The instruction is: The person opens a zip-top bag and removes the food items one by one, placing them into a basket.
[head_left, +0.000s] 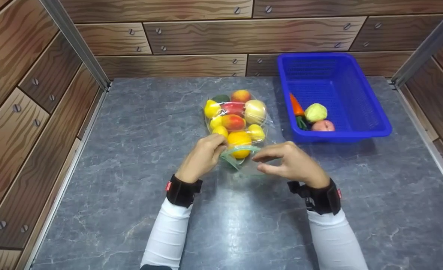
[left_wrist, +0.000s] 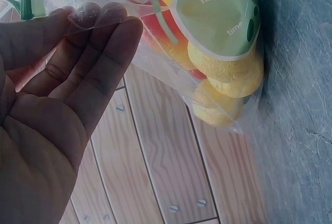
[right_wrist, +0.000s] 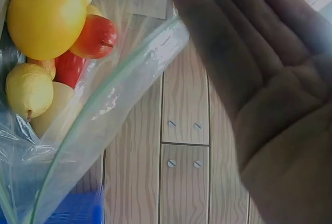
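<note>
A clear zip bag (head_left: 262,129) full of produce lies on the grey table, its green-edged mouth towards me. Inside are an orange (head_left: 239,139), a red-and-yellow mango (head_left: 233,122), a pale round fruit (head_left: 255,111) and several yellow fruits. My left hand (head_left: 202,155) pinches the left edge of the bag's mouth; in the left wrist view thin film shows at the fingertips, beside a green label (left_wrist: 220,14). At the mouth's right side is my right hand (head_left: 294,163), thumb and fingers apart. From the right wrist, its fingers (right_wrist: 233,42) look extended beside the zip strip (right_wrist: 111,86).
A blue plastic basket (head_left: 384,129) stands at the back right, close to the bag. In it lie a carrot (head_left: 295,105), a pale green round vegetable (head_left: 316,112) and a pinkish round item (head_left: 323,126). Wood-patterned panels (head_left: 206,37) wall the table's back and sides.
</note>
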Motion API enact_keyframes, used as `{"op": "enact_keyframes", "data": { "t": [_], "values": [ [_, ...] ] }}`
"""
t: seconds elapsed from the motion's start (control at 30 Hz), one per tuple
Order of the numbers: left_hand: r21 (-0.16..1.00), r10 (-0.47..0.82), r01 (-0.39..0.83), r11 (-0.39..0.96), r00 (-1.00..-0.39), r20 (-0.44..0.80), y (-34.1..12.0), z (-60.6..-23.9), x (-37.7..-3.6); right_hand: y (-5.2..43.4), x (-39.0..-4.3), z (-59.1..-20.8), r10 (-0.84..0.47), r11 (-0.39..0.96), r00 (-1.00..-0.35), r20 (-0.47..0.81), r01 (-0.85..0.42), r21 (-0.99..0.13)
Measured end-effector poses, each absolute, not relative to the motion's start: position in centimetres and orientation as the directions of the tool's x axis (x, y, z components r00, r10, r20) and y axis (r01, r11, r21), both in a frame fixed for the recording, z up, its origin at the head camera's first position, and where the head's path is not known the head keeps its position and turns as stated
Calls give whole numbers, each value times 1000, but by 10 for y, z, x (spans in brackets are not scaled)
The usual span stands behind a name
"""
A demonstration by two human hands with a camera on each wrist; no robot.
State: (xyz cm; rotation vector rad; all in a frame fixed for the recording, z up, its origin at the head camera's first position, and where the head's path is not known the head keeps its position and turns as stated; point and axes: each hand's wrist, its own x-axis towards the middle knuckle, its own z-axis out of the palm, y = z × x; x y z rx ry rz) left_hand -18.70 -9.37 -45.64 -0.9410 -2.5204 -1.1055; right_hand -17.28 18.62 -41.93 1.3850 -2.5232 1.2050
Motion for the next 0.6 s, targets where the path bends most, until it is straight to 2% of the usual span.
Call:
{"op": "enact_keyframes", "data": {
  "t": [0.3, 0.47, 0.6],
  "values": [
    [577, 470, 641, 506, -766, 439, -93, -457, -188, 176, -173, -424, -795, 448, -596, 110, -700, -556],
    [579, 466, 635, 512, -771, 434, -94, -456, -188, 164, -171, -430, -750, 562, -660, 47, -672, -483],
    [582, 466, 632, 512, -774, 430, -94, -456, -188, 154, -171, -438, -691, 612, -717, 94, -649, -452]
  ]
}}
